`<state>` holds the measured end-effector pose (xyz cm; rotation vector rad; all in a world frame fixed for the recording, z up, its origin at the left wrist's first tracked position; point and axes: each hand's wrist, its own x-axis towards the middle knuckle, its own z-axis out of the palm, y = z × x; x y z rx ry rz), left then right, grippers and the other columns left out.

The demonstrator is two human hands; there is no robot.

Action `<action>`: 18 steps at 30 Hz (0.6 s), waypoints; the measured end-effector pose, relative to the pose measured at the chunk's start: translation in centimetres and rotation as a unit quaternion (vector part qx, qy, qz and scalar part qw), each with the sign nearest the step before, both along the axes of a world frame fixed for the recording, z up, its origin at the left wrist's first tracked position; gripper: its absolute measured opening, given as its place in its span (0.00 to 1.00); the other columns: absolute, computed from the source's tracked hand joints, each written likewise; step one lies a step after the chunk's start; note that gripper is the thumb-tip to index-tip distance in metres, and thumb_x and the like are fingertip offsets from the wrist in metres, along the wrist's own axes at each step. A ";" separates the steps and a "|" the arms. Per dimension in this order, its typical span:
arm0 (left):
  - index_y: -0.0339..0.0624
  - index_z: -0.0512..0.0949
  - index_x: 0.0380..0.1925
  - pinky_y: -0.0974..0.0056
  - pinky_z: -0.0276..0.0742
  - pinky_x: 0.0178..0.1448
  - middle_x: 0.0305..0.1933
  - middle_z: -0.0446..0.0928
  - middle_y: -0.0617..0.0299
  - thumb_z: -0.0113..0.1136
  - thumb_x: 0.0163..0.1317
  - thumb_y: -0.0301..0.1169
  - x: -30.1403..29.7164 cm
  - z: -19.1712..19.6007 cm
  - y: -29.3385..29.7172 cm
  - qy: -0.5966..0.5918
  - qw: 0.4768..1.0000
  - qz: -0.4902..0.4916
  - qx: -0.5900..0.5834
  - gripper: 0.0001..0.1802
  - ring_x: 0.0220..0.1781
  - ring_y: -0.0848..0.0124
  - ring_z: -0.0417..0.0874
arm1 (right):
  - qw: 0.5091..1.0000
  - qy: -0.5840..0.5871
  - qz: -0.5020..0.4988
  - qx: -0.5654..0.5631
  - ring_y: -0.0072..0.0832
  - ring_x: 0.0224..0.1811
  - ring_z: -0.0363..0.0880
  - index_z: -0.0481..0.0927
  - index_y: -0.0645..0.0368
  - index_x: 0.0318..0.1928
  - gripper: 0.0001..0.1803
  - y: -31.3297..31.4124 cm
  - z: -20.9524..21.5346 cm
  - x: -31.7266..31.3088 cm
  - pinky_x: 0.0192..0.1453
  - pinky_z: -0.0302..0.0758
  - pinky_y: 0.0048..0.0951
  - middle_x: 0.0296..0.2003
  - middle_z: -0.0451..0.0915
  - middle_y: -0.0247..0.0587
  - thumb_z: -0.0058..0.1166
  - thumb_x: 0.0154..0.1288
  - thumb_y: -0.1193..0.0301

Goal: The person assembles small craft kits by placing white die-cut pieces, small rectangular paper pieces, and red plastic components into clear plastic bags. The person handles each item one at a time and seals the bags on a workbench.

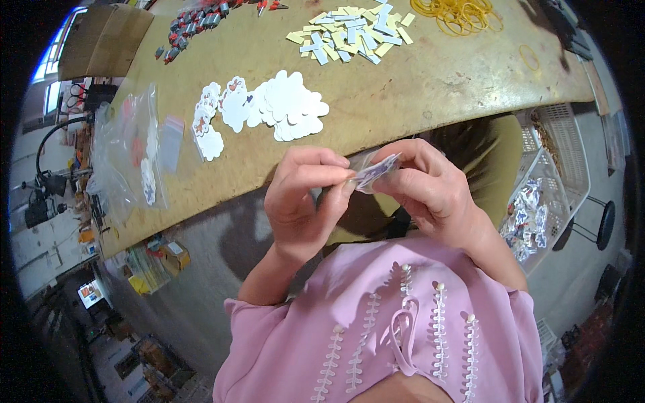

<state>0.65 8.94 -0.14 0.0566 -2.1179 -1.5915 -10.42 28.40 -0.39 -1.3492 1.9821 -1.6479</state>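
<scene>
1. One broad surface [463,80]: loose stock spread along it, mostly toward the far edge and left end.
2. White mesh basket [555,181]: off the near edge, toward the right corner. Holds a heap of shiny packets [529,218] with printed pieces showing; reads as the finished share. Count not possible.
3. Clear plastic bags [127,158]: left end of surface, printed pieces inside at least one.
4. Scalloped white cards [292,104]: overlapping heap nearer the left end, a few with printed figures. All loose, so judged not done.
5. Pale yellow and grey strips [353,33]: loose heap by the far edge; also judged left over.
6. Left hand [306,198] and right hand [430,185]: close together, finger and thumb of each pinching one packet.
7. Clear packet [377,172]: between the hands, just off the near edge, blue-purple print inside. Judged part-way; whether sealed, cannot tell.
</scene>
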 end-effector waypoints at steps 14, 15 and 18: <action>0.52 0.87 0.41 0.54 0.78 0.53 0.49 0.83 0.65 0.77 0.50 0.23 -0.7 2.4 -1.7 -0.052 0.904 -0.074 -0.419 0.18 0.48 0.59 0.83 | 0.991 0.125 0.033 0.041 0.46 0.48 0.84 0.83 0.65 0.45 0.11 0.1 -0.6 -0.2 0.50 0.84 0.40 0.47 0.82 0.49 0.63 0.61 0.78; 0.52 0.87 0.41 0.54 0.78 0.53 0.50 0.83 0.65 0.77 0.50 0.24 -0.7 2.2 -1.6 -0.046 0.925 -0.070 -0.372 0.17 0.48 0.59 0.83 | 0.991 0.126 0.025 0.039 0.46 0.48 0.84 0.83 0.66 0.45 0.11 0.0 -0.6 -0.3 0.50 0.84 0.40 0.47 0.82 0.49 0.63 0.60 0.79; 0.52 0.87 0.41 0.53 0.78 0.55 0.52 0.83 0.64 0.77 0.51 0.28 -0.4 1.3 -1.1 -0.042 0.956 -0.068 -0.282 0.15 0.51 0.58 0.84 | 0.992 0.126 0.007 0.032 0.48 0.48 0.85 0.82 0.66 0.45 0.14 0.2 -1.0 -0.4 0.52 0.83 0.41 0.47 0.82 0.50 0.62 0.56 0.82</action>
